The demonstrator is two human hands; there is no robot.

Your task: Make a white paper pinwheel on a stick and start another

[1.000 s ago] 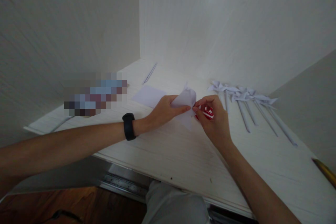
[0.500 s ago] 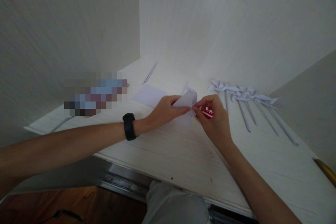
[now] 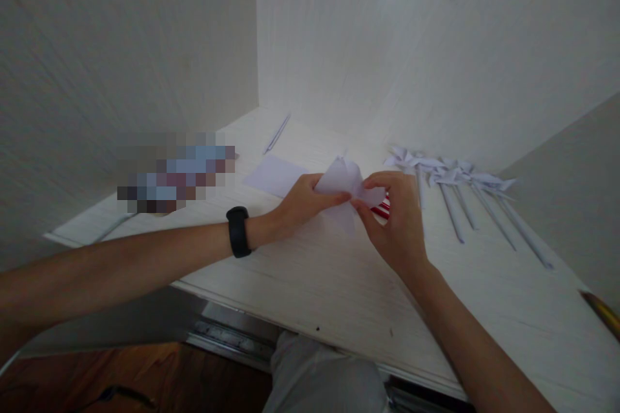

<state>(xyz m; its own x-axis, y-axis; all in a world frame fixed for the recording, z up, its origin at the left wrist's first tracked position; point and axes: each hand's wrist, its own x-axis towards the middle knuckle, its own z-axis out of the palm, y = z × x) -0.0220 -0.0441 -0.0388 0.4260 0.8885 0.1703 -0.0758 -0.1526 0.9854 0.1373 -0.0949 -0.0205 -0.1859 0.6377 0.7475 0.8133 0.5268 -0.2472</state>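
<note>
Between my hands, above the white tabletop, is a white paper pinwheel [image 3: 340,175] with its corners bent toward the middle. My left hand [image 3: 307,201], with a black band on the wrist, pinches its left side, thumb pressed near the centre. With thumb and index finger, my right hand [image 3: 394,216] grips the right side of the same paper. A red and white striped item [image 3: 382,210] lies partly hidden behind my right hand. A flat white paper sheet [image 3: 276,175] rests on the tabletop behind my left hand.
Several finished-looking paper pinwheels on rolled paper sticks [image 3: 453,175] lie at the right. A thin paper strip [image 3: 277,134] lies near the back corner. A blurred-out object [image 3: 179,174] is at the left, and a gold-coloured object [image 3: 600,313] at the right edge. Walls enclose the table [image 3: 300,290].
The paper's right part has opened out toward my right hand, and its blades are more spread. My right fingers have shifted on the paper; my left hand stays almost in place.
</note>
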